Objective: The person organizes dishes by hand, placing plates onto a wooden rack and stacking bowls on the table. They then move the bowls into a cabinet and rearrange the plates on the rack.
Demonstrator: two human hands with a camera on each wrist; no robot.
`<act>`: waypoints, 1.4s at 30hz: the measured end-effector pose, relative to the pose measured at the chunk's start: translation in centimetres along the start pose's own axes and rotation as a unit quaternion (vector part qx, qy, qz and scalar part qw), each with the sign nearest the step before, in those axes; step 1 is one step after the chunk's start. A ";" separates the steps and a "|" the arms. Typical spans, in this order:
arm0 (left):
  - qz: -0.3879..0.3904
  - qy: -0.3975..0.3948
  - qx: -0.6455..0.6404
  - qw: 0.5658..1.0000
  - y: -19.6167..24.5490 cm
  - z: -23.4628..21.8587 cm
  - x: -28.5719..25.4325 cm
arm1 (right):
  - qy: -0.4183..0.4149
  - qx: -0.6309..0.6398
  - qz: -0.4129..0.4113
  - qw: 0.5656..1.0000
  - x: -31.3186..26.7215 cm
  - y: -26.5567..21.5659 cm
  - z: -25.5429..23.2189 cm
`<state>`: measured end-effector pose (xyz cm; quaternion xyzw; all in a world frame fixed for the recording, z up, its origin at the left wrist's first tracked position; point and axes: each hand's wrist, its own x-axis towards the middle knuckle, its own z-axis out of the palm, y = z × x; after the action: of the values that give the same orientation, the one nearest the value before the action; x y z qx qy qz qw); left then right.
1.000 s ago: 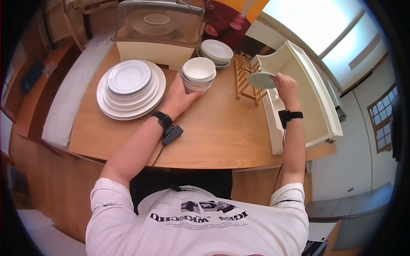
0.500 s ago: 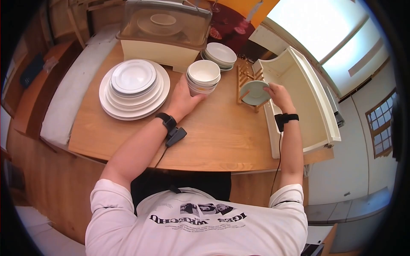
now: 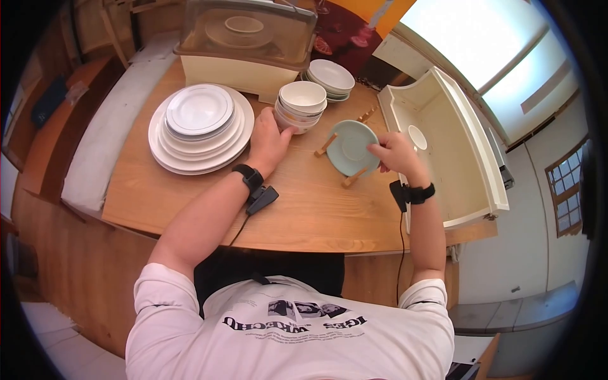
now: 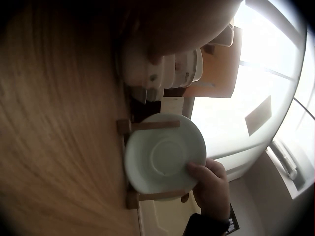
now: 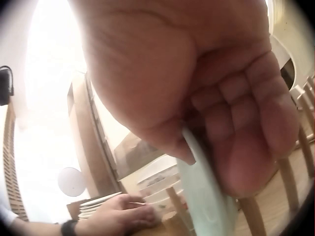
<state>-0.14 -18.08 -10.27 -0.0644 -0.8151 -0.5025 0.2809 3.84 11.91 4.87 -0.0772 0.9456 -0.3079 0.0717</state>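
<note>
My right hand [image 3: 399, 155] pinches the edge of a pale green plate [image 3: 350, 142], thumb on its face and fingers behind. The plate stands tilted in a wooden dish rack [image 3: 353, 178], mostly hidden behind it; in the left wrist view two pegs cross the plate's face. My left hand [image 3: 269, 142] holds the near left side of a stack of white bowls [image 3: 304, 96], its thumb against the lower bowls. Left of that hand is a pile of white plates [image 3: 199, 111], large at the bottom and smaller on top.
A cream bin [image 3: 468, 171] lies along the right side with a small white bowl [image 3: 417, 137] inside. At the back stand a cream box with a clear brown lid [image 3: 247, 38] and another stack of shallow dishes [image 3: 332, 76]. The wooden table [image 3: 285, 218] ends near the body.
My right hand has brought the green plate from beside the bin down into the rack, then left and nearer. The rack has shifted left with it. My left hand stays at the bowls.
</note>
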 end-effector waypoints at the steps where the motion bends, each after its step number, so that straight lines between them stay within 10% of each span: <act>1: -0.004 -0.010 -0.009 1.000 -0.2 0.0 0.0 | -0.012 0.011 0.008 1.000 -0.5 -1.1 0.6; 7: -0.085 -0.086 -0.109 0.987 -0.7 -0.2 0.6 | -0.040 0.090 0.035 0.995 -3.1 -5.8 4.5; 15: -0.259 -0.146 -0.453 0.841 0.6 -0.8 1.2 | -0.031 0.187 0.025 0.981 -3.6 -8.5 8.8; 21: -0.226 -0.147 -0.319 0.909 1.3 -2.2 1.5 | -0.010 0.308 0.005 0.951 -3.4 -8.1 8.8; 25: -0.150 -0.148 -0.266 0.941 1.3 -1.8 0.6 | 0.183 0.191 -0.081 0.961 -0.9 -4.5 5.5; 42: -0.039 -0.065 -0.166 0.983 -0.7 -0.3 1.3 | -0.089 0.205 0.085 0.971 12.9 -5.0 2.7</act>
<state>-1.34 -18.92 -10.00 -0.1105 -0.7387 -0.6363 0.1929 -7.78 3.93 4.57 -0.0072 0.8555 -0.4795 0.1954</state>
